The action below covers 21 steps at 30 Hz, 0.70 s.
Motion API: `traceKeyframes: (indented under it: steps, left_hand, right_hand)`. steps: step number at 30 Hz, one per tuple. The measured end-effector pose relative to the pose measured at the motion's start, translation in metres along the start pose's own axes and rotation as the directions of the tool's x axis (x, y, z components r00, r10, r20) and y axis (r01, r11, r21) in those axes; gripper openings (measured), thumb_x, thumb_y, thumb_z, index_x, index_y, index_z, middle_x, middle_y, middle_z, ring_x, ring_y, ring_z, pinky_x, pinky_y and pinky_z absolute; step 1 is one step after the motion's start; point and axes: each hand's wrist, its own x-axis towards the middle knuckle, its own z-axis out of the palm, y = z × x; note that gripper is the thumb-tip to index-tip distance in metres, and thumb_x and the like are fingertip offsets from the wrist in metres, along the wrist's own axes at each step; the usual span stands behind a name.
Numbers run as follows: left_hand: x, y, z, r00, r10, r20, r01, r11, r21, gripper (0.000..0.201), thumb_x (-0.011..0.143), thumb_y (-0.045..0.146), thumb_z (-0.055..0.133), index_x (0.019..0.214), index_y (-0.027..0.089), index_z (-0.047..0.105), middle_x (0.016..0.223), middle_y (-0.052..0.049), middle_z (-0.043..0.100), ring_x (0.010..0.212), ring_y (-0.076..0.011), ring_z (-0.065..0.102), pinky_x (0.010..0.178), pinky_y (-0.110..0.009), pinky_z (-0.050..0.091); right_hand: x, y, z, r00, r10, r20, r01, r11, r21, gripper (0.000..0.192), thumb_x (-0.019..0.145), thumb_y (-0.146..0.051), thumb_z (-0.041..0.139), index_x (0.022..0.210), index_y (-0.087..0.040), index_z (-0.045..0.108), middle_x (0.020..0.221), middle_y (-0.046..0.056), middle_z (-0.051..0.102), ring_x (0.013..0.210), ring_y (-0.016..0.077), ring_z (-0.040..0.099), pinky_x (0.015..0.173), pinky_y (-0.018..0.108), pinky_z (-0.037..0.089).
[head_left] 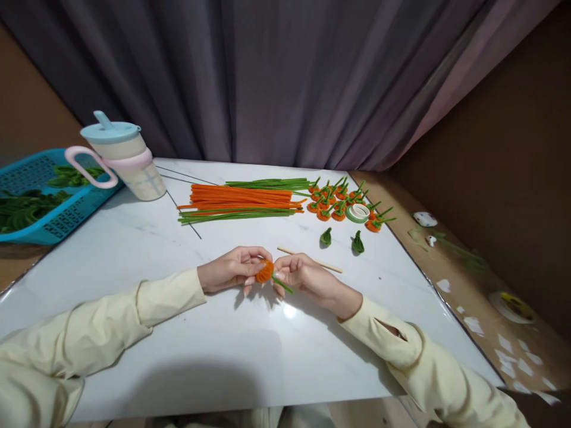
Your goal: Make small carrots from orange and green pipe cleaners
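I see both arms covered by long sleeves of pale cream-yellow fabric. The left sleeve (pixel 89 333) is loose, with soft folds along the forearm, and it ends in a plain cuff at the wrist. The right sleeve (pixel 428 362) shows a cuff with a short slit opening near the wrist and a seam along it. The left hand (pixel 232 270) and right hand (pixel 307 276) are bare, without gloves.

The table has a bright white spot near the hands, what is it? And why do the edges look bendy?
Head view: the spot is lamp glare on the glossy white table, just below the left hand and right hand; soft hand shadows fall beside it; the wide lens bends the table's edges and stretches the sleeves.
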Motion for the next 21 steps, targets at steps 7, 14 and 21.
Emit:
traceKeyframes:
  steps: [7, 14, 21]
  left_hand:
    - [0.002, 0.013, -0.004, 0.996, -0.075, -0.051, 0.074, 0.997, -0.02, 0.033, 0.081, 0.034, 0.066, 0.105, 0.015, 0.057, 0.088, -0.009, 0.069, 0.074, -0.0167, 0.069, 0.056, -0.02, 0.056]
    - [-0.004, 0.021, 0.018, 0.968, 0.046, -0.245, 0.031, 0.953, 0.3, 0.028, 0.083, 0.028, 0.063, 0.105, 0.011, 0.063, 0.091, -0.01, 0.069, 0.086, -0.018, 0.066, 0.074, -0.027, 0.054]
    - [-0.004, 0.016, 0.028, 0.912, 0.285, -0.297, -0.018, 0.749, 0.663, 0.027, 0.081, 0.029, 0.06, 0.103, 0.016, 0.07, 0.104, -0.005, 0.069, 0.094, -0.0199, 0.061, 0.081, -0.027, 0.049]
  right_hand:
    - [-0.011, -0.003, -0.009, 0.724, -0.67, 0.164, 0.303, 0.095, -0.948, 0.021, 0.084, -0.007, 0.036, 0.077, -0.014, 0.054, 0.063, 0.005, 0.057, 0.054, 0.0145, 0.047, 0.054, 0.027, 0.034]
    - [-0.01, -0.001, -0.008, 0.663, -0.567, 0.489, 0.071, -0.602, -0.795, 0.027, 0.088, -0.003, 0.033, 0.084, -0.006, 0.06, 0.062, 0.007, 0.054, 0.056, 0.0183, 0.047, 0.053, 0.031, 0.032]
    - [-0.009, 0.001, -0.004, 0.689, -0.527, 0.498, 0.148, -0.569, -0.809, 0.025, 0.091, -0.005, 0.033, 0.086, -0.007, 0.058, 0.066, 0.007, 0.057, 0.06, 0.019, 0.051, 0.055, 0.031, 0.037]
